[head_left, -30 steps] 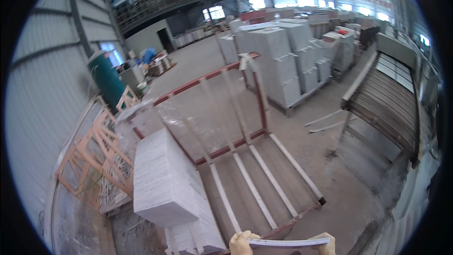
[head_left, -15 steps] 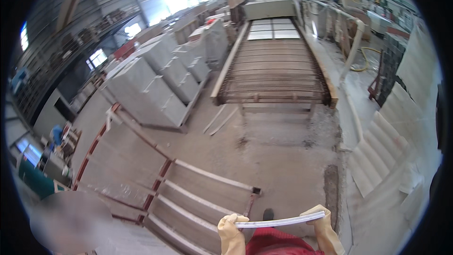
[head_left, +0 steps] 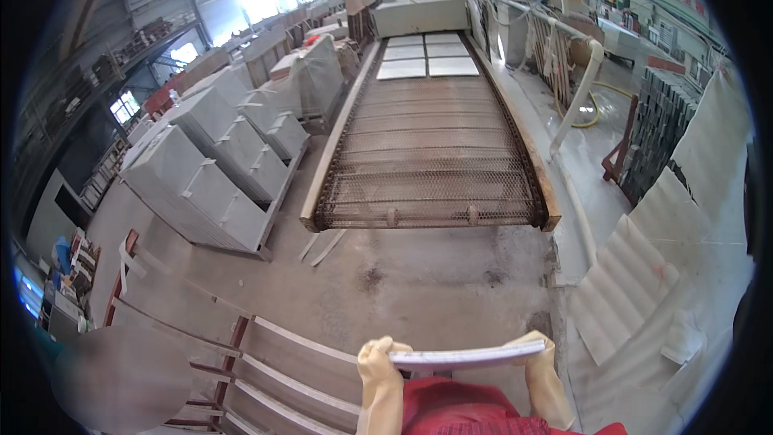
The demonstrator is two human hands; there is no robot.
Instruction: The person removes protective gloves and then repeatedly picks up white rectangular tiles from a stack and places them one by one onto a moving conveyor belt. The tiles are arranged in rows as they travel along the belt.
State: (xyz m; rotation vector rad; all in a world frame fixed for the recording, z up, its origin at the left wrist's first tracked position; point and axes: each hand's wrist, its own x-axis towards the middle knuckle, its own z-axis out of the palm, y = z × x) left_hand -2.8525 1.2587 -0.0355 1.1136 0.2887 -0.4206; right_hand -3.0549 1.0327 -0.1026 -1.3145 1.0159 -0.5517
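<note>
In yellowish gloves, my left hand (head_left: pixel 378 361) and my right hand (head_left: pixel 538 352) grip opposite ends of a thin white slab (head_left: pixel 467 357), held level in front of my red clothing. It shows nearly edge-on, so its flat face is mostly hidden. Beyond it, some way ahead and apart from the slab, stands a conveyor with a brown mesh belt (head_left: pixel 431 165). Several white rectangular tiles (head_left: pixel 403 69) lie in two columns toward the belt's far end, before a pale machine housing (head_left: pixel 420 18).
Slatted metal racking (head_left: pixel 298 364) lies close on my left, beside a blurred round shape (head_left: pixel 121 379). Pale stacked crates (head_left: pixel 201 185) flank the conveyor's left. A pale pipe (head_left: pixel 576 105) and hanging white sheeting (head_left: pixel 636 290) line the right. Dark stacked pieces (head_left: pixel 660 133) stand farther right.
The conveyor now looks nearer, and more tile rows show on it. The racking has shifted left and down in view. Both hands still hold the slab, slightly higher in the picture.
</note>
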